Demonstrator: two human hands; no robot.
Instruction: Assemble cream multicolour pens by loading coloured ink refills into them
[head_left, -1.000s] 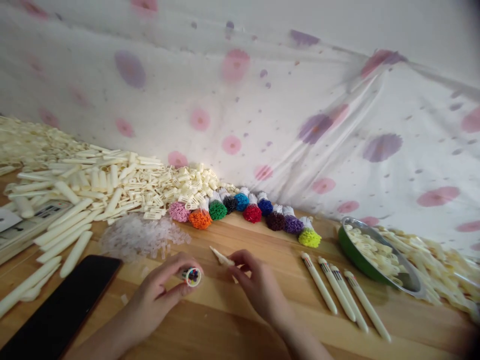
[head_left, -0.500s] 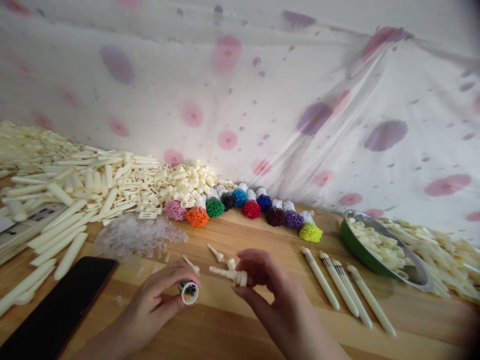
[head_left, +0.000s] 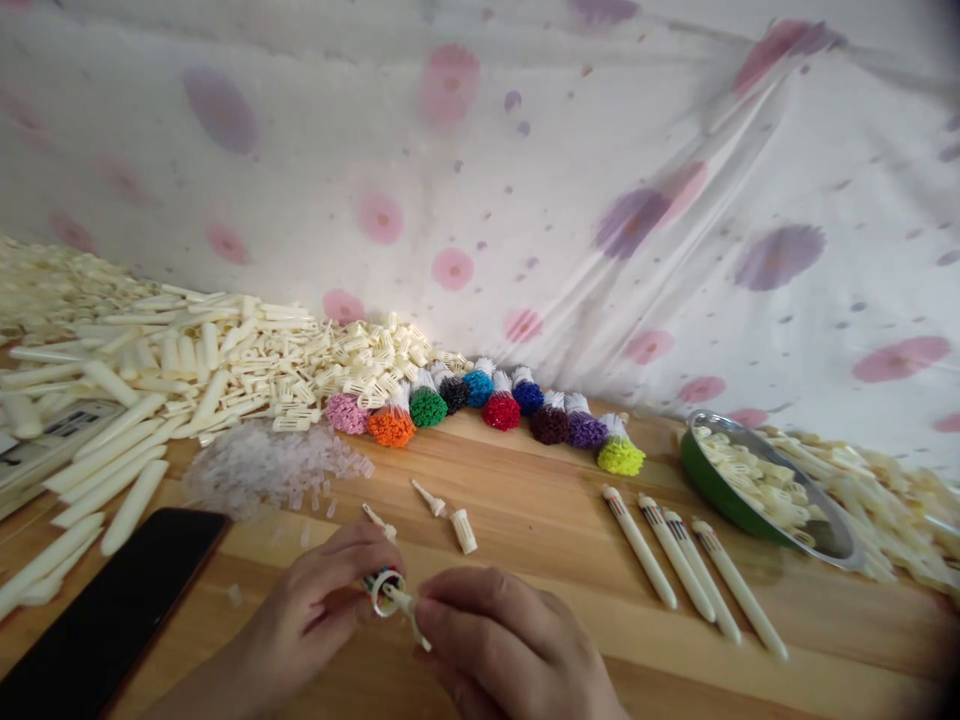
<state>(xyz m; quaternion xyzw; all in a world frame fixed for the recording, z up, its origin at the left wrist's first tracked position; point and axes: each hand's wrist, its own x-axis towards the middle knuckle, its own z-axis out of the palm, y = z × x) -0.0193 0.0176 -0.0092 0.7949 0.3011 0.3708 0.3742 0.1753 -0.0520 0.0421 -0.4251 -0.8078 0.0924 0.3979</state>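
My left hand [head_left: 330,590] is closed around a short cream pen sleeve [head_left: 388,593], whose round open end faces me with several coloured bits inside. Between the thumb and fingers of my right hand [head_left: 502,630] is a cream plastic pen insert [head_left: 401,600]. Its thin stem points into the sleeve's opening; my fingers hide its other end. Just beyond my hands lie a small pointed cream part [head_left: 429,498] and a short ribbed cap [head_left: 463,531]. Another pointed piece [head_left: 379,521] shows just behind my left fingers; whether it touches them I cannot tell.
Assembled multicolour pens [head_left: 641,548] lie at the right, near a green-sided metal bowl [head_left: 720,490] of cream parts. Bundles of coloured refills [head_left: 501,408] line the back. Left are heaped pen barrels [head_left: 135,500], clear plastic bits [head_left: 277,465] and a black phone [head_left: 112,610].
My right hand has moved left and down, bringing the insert's stem to the sleeve's open end. The ribbed cap on the table, partly hidden before, now shows fully.
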